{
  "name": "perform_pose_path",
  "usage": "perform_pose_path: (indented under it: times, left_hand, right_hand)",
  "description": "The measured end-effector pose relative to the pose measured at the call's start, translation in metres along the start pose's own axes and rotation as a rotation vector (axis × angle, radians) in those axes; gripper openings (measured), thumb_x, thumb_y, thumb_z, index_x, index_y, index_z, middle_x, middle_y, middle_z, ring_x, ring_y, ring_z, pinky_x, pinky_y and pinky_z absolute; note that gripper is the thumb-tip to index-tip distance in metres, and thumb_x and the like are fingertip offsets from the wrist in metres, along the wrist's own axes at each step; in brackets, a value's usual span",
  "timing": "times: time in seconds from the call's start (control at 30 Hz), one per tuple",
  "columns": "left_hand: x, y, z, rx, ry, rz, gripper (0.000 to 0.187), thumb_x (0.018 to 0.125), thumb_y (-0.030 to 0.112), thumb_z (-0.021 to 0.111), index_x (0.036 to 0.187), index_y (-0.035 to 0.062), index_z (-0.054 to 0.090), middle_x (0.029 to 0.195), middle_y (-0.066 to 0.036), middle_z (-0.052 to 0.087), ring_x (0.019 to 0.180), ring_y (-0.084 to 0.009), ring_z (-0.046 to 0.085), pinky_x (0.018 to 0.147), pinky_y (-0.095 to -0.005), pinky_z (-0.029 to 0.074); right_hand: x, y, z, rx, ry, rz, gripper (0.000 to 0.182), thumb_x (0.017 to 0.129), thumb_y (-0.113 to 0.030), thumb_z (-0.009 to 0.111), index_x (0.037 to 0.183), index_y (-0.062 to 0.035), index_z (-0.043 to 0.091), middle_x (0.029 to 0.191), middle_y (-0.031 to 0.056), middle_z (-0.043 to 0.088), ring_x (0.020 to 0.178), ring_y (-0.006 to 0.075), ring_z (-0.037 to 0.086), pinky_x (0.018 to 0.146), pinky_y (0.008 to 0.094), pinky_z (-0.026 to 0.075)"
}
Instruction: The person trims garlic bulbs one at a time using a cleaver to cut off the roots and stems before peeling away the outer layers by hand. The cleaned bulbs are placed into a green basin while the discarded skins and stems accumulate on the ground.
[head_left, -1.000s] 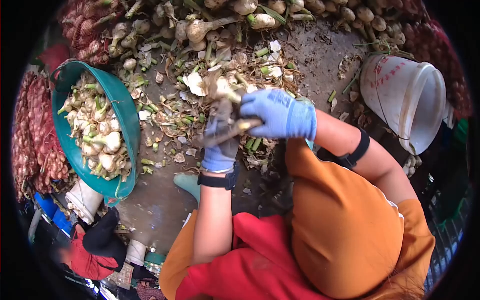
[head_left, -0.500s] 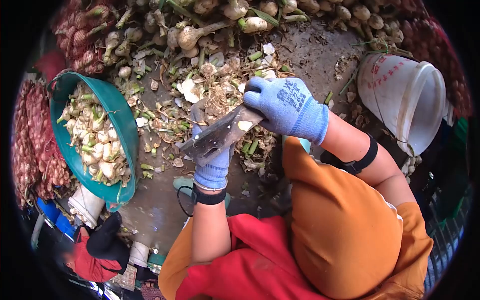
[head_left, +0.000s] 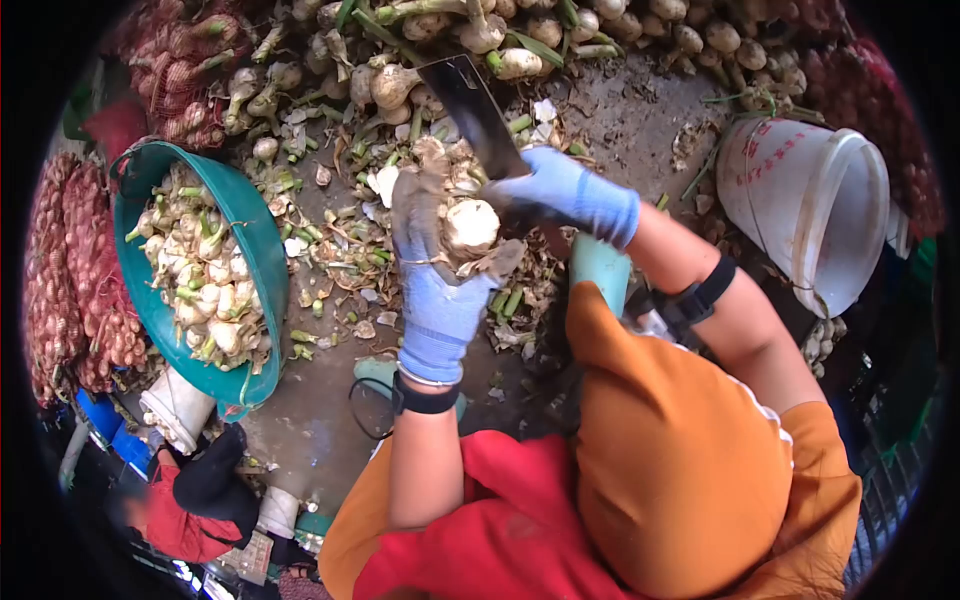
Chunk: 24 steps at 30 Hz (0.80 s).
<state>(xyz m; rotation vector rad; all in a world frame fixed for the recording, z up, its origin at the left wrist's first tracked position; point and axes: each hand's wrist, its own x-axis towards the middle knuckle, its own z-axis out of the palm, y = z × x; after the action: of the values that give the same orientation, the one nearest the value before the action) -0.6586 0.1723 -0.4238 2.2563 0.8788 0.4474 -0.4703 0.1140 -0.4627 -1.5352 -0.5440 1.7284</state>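
Note:
My left hand [head_left: 440, 305], in a blue glove with dark, dirty fingers, is closed around a garlic bulb [head_left: 471, 224] whose pale cut face is turned up. In my right hand [head_left: 575, 195], also blue-gloved and slightly blurred, is a cleaver [head_left: 472, 115]. The dark blade points up and away, beyond the bulb and apart from it. Below both hands lies a heap of garlic trimmings [head_left: 365, 250], with stem pieces and papery skins.
On the left stands a teal tub [head_left: 262, 235] of trimmed garlic. Untrimmed garlic bulbs [head_left: 480, 35] are piled at the far side. A white bucket [head_left: 775, 190] lies tipped at right. Red net sacks [head_left: 75, 270] line the left, and another person [head_left: 205, 505] sits at lower left.
The cleaver has swung from lying across my left hand to pointing away. My left hand has turned, and the bulb's cut face now shows. My right hand has shifted slightly left.

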Motion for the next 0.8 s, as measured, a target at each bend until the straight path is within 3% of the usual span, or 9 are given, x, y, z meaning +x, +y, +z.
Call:
perform_pose_path:
  times: [0.1,0.17,0.23,0.3,0.43,0.63,0.7,0.73,0.8]
  left_hand:
    - [-0.02,-0.026,0.006,-1.23,0.107,-0.526,0.074,0.081,0.015,0.076,0.143,0.0035,0.038,0.141,-0.016,0.042,0.128,-0.026,0.046,0.102,-0.0352,0.047]
    - [-0.021,-0.028,-0.012,-1.13,0.061,-0.85,0.032,0.09,0.004,0.064,0.121,0.0014,0.054,0.115,-0.011,0.061,0.087,-0.0174,0.066,0.073,-0.0279,0.058]
    - [-0.019,-0.025,-0.027,-1.084,0.122,-0.821,0.028,0.087,-0.001,0.066,0.113,0.0021,0.057,0.108,-0.01,0.063,0.077,-0.0162,0.066,0.064,-0.0249,0.057]
    - [-0.016,-0.042,-0.049,-0.987,0.306,-0.476,0.033,0.082,-0.008,0.067,0.112,0.0034,0.059,0.108,-0.01,0.064,0.092,-0.0186,0.066,0.077,-0.0267,0.058]
    - [-0.035,-0.1,-0.128,-0.413,0.346,-0.516,0.037,0.079,-0.005,0.069,0.114,0.0038,0.06,0.11,-0.008,0.064,0.102,-0.0179,0.061,0.09,-0.0301,0.051]
    - [-0.027,-0.066,-0.092,0.163,0.192,-0.148,0.037,0.077,-0.002,0.073,0.112,0.0055,0.061,0.107,-0.007,0.064,0.098,-0.0176,0.062,0.092,-0.0308,0.048]
    - [-0.019,-0.078,-0.111,-0.171,0.312,-0.128,0.036,0.075,-0.004,0.074,0.108,0.0036,0.062,0.11,-0.009,0.064,0.098,-0.0174,0.062,0.091,-0.0314,0.049]
    - [-0.032,-0.101,-0.125,-0.497,0.446,-0.358,0.04,0.08,0.007,0.075,0.116,0.0031,0.059,0.116,-0.013,0.063,0.096,-0.019,0.063,0.087,-0.0317,0.052]
    - [-0.022,-0.098,-0.171,-1.614,0.475,-0.235,0.061,0.094,0.043,0.056,0.137,0.0015,0.046,0.122,-0.016,0.061,0.092,-0.0179,0.063,0.073,-0.0286,0.054]
  right_hand:
    - [-0.014,-0.038,0.026,-0.196,-0.05,-0.016,0.03,0.079,-0.028,0.068,0.096,-0.0031,0.066,0.077,0.0092,0.066,0.071,0.0168,0.063,0.068,0.0333,0.052]
    - [0.0,-0.023,0.034,-0.664,0.033,-0.655,0.025,0.075,-0.029,0.066,0.085,-0.0056,0.063,0.078,0.0157,0.065,0.083,0.0318,0.067,0.073,0.0421,0.052]
    - [0.018,-0.025,0.022,-1.062,0.047,-0.339,0.03,0.078,-0.034,0.064,0.089,-0.0062,0.067,0.083,0.0161,0.068,0.087,0.0322,0.068,0.076,0.0436,0.052]
    - [0.038,-0.025,-0.002,-1.038,-0.115,0.099,0.035,0.082,-0.039,0.061,0.098,-0.0089,0.07,0.093,0.0166,0.071,0.088,0.0341,0.068,0.081,0.0429,0.053]
    - [0.06,-0.024,0.026,-0.978,0.192,-0.53,0.032,0.082,-0.035,0.061,0.1,-0.0101,0.069,0.1,0.0166,0.067,0.092,0.0353,0.066,0.082,0.0445,0.052]
    - [0.045,-0.081,0.092,-1.12,-0.039,-0.586,0.027,0.083,-0.032,0.06,0.095,-0.0084,0.066,0.094,0.0151,0.064,0.09,0.0309,0.067,0.077,0.0444,0.054]
    - [0.076,-0.068,0.062,-1.277,-0.084,-0.006,0.032,0.082,-0.034,0.061,0.105,-0.0128,0.069,0.105,0.0144,0.066,0.091,0.0318,0.067,0.08,0.0439,0.054]
    - [0.079,-0.044,0.044,-1.24,0.028,-0.175,0.033,0.082,-0.034,0.062,0.106,-0.0127,0.069,0.108,0.0139,0.066,0.093,0.0316,0.067,0.081,0.0431,0.054]
    - [0.084,-0.02,0.031,-1.156,0.162,-0.456,0.034,0.081,-0.036,0.064,0.105,-0.0121,0.07,0.115,0.011,0.063,0.101,0.0304,0.064,0.087,0.0422,0.052]
